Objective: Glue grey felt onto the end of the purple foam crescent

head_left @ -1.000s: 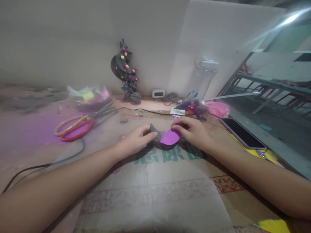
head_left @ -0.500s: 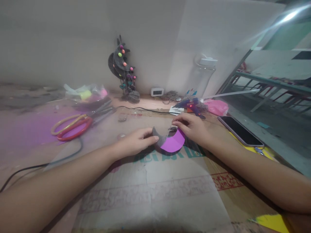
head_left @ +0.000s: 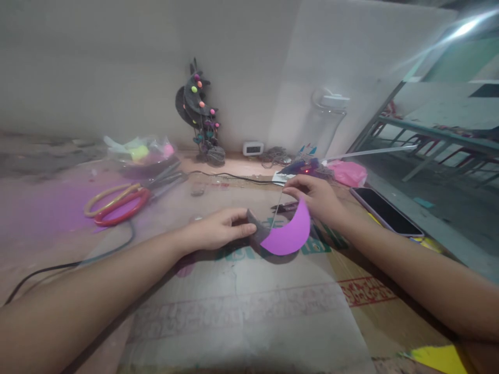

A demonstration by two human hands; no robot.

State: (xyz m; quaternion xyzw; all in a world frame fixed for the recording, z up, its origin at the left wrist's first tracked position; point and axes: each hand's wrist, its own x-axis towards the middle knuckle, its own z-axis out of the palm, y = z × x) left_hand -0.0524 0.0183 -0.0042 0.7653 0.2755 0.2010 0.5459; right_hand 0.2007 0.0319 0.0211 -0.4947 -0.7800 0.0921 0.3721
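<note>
Between thumb and fingers, my left hand (head_left: 228, 227) pinches the left tip of a crescent of dark grey felt (head_left: 257, 226) with a purple face (head_left: 290, 236). My right hand (head_left: 312, 195) is closed on the upper end of a thin grey string (head_left: 277, 210). The string runs taut and slanting down to the crescent's inner curve. The crescent's right tip rises beside my right hand; whether the fingers touch it, I cannot tell. Small dark thread snips (head_left: 286, 207) lie behind the crescent.
Red-and-yellow-handled scissors (head_left: 120, 205) and a plastic bag (head_left: 140, 150) lie left. A grey hanging ornament (head_left: 197, 106) stands against the wall. Behind my right hand is a glue gun (head_left: 302, 167) with a lit red light; a phone (head_left: 384, 210) lies right. A black cable (head_left: 234, 175) crosses the table.
The crescent has turned and shows more of its purple face. My right hand has shifted slightly right and up, stretching the string, and the snips show more. My left hand keeps its pinch.
</note>
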